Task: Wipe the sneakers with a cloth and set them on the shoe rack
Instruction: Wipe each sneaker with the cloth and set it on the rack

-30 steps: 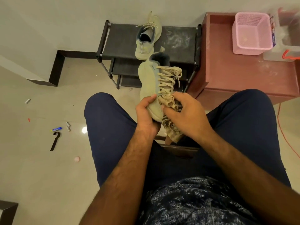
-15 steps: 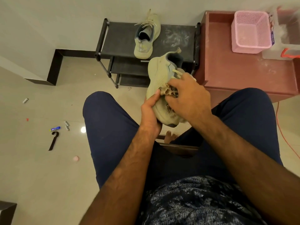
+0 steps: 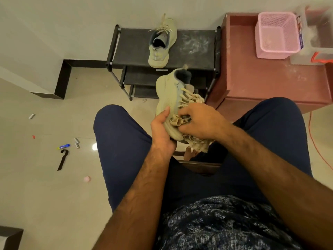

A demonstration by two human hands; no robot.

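Sneakers: two counted. Shoe rack, one, dark, tiered, against the wall. Red counter, one, just beside it on the right. Racked sneaker on the top tier, toe toward the wall. Held sneaker above the lap between the knees, heel toward the rack, apart from it. Change over the last second: rolled from laces-up onto its side, side wall now uppermost. Wiping stroke up over the laces half a second ago, now back down at the forefoot. Judged: upper being worked section by section, wipe of the second shoe under way, racking not yet due. Pink basket, one, on the counter. Both hands occupied. Left hand wrapped under the toe end, thumb up along the side. Right hand curled over the bunched cloth, pressing it to the upper, loose tail hanging below. Cloth count: one. Floor litter, well apart to the left: three small battery-like cylinders, one blue tube, one black strip, one pink ball.
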